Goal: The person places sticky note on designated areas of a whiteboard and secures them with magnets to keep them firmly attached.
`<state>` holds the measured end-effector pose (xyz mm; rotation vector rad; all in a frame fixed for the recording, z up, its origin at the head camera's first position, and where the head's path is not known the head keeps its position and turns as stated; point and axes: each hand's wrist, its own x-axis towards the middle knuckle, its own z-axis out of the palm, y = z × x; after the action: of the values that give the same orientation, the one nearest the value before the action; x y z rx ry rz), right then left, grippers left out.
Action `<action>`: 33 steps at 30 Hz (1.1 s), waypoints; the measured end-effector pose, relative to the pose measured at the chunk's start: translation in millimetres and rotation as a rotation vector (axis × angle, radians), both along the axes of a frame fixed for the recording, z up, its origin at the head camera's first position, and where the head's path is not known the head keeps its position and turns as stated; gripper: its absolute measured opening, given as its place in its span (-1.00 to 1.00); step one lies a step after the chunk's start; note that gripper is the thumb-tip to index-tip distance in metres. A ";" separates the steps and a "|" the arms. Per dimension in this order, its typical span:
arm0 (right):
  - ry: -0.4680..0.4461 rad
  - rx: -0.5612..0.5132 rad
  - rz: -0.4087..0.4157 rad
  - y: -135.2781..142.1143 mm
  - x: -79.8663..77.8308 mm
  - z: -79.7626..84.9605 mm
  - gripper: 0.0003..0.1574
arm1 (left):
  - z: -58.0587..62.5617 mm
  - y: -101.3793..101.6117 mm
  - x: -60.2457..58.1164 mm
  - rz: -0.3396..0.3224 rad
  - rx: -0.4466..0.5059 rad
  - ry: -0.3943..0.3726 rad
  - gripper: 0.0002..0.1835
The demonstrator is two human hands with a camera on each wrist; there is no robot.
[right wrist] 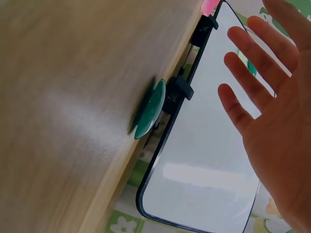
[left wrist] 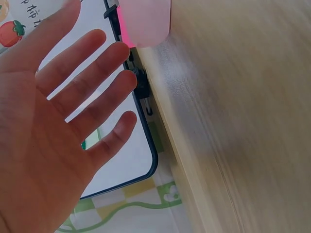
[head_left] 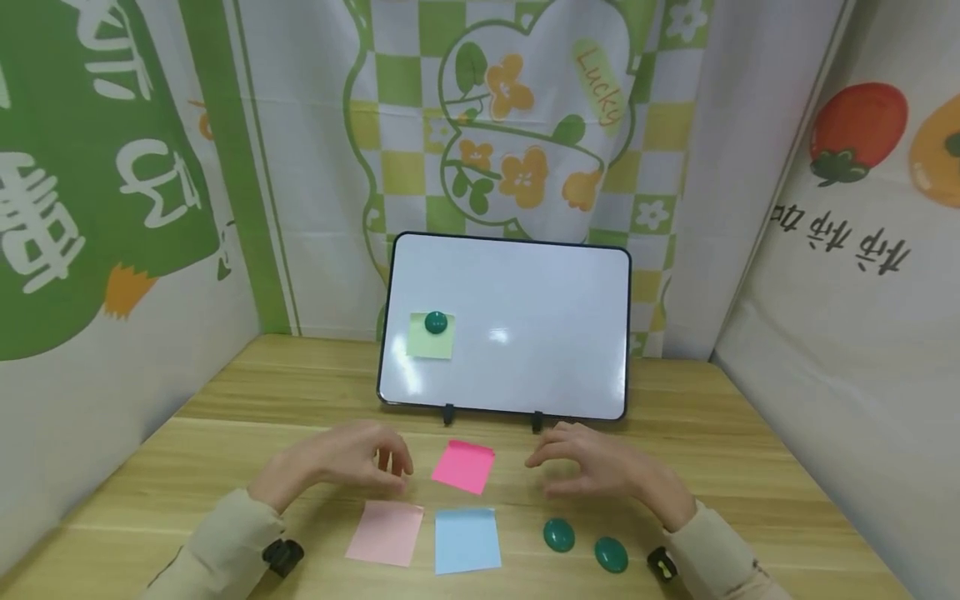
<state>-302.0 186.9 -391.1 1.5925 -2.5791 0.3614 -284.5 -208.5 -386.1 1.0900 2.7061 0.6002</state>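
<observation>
Printed cloths hang around three sides of a wood-grain table: a back cloth with green and yellow checks, orange flowers and the word "Lucky", a left cloth with a large green patch and white characters, and a right cloth showing a red tomato. Near the table's far edge a black-framed whiteboard leans slightly back on two black supports, a left support and a right support. On its left part, a round green magnet sits over the upper edge of a pale green sticky note. A hot pink sticky note lies on the table in front of the board, between the left hand and the right hand and apart from both. Both wrist views show the fingers spread, lightly bent, with gaps between them, pinching nothing. Nearer the person, a pale pink sticky note lies just beside a light blue sticky note. To the right of these, below the right hand in the head view, two domed green magnets, an inner one and an outer one, rest near each other. Beige sleeves cover both forearms.
</observation>
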 end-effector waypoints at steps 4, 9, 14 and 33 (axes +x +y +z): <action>-0.044 0.038 -0.003 1.9 1.9 -2.1 -0.56 | -0.5 0.6 1.1 0.016 -0.010 -0.080 -0.76; -0.089 0.067 -0.008 2.5 4.3 -3.3 -0.53 | -2.6 1.7 1.5 0.025 -0.006 -0.142 -0.77; -0.089 0.066 0.025 3.8 4.8 -4.7 -0.51 | -4.7 2.3 0.7 0.010 0.011 -0.158 -0.80; -0.266 0.130 -0.033 1.5 8.4 -2.5 -0.49 | -7.1 -0.2 1.0 0.010 0.053 -0.312 -0.85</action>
<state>-293.6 188.3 -393.6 1.6419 -2.8772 0.4382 -283.5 -208.7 -393.3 0.9077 2.4408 0.7769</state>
